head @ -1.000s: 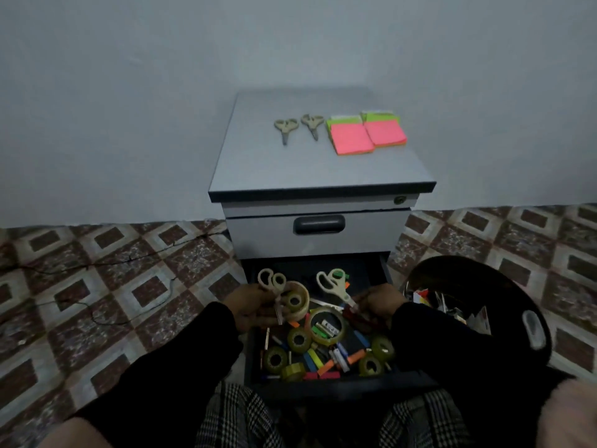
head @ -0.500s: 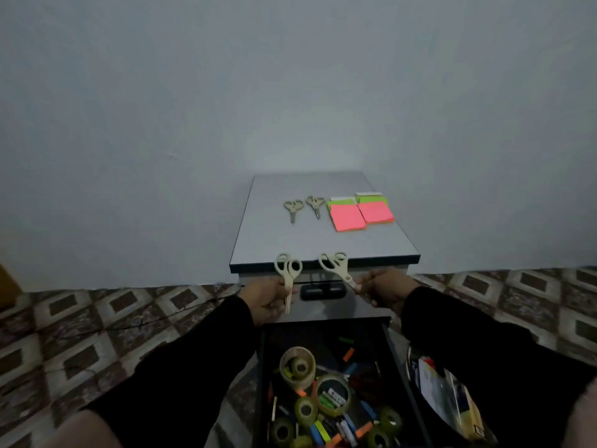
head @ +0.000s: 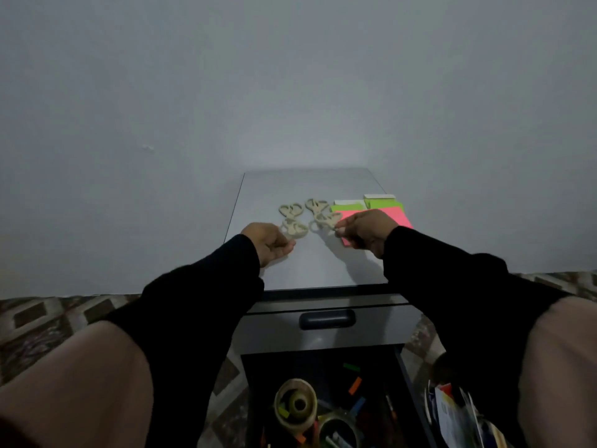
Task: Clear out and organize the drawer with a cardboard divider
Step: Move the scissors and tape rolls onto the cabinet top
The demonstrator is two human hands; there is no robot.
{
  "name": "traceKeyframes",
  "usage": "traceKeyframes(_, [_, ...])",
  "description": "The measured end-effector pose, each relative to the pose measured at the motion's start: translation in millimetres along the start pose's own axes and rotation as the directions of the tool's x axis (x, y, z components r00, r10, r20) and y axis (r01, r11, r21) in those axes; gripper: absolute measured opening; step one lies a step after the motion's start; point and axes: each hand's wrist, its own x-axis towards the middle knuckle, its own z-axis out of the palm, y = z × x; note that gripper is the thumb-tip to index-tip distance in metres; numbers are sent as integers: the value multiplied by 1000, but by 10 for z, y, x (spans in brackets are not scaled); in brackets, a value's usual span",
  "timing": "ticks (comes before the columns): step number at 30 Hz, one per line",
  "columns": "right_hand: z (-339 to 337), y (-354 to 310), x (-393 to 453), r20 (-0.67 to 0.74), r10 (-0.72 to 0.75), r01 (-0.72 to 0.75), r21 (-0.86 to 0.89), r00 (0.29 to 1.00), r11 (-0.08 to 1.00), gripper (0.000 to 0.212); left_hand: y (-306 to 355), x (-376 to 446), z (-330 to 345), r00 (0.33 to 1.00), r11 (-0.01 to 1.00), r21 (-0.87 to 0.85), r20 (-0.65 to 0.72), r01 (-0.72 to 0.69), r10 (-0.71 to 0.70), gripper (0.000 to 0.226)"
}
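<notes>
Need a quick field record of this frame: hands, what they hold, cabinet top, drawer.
left hand: holds a pair of scissors by the blade end, low over the cabinet top
right hand: pinches a second pair the same way
already on top: two more pairs of beige scissors, pink and green sticky note pads
open drawer: tape rolls and small coloured items inside
upper drawer: closed

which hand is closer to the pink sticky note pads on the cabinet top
Right. The right hand overlaps the pink sticky note pads; the left hand sits farther left, past the beige scissors.
</notes>
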Motion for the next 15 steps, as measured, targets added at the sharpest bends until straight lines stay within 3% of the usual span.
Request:
traceKeyframes(4, [69,-101,462,9,-59,60,-62,998,996,32,162,313,138,997,996,-22,-17,-82,81,43])
traceKeyframes(8, [105,-161,808,-20,-102,99,-115,995,988,30,234,545,274,993,992,-52,-21,-114,113,30])
traceKeyframes(11, [109,-138,1006,-21,-113,104,-263,993,959,14,210,720,338,989,988,-55,-30,-144,142,26])
traceKeyframes(13, [83,-96,1099,-19,-116,103,-335,993,937,25,167,830,339,988,987,-48,-25,-153,152,32])
traceKeyframes(15, [94,-62,1124,-19,-133,115,-382,991,917,21,136,876,329,984,984,-1,15,-179,179,20])
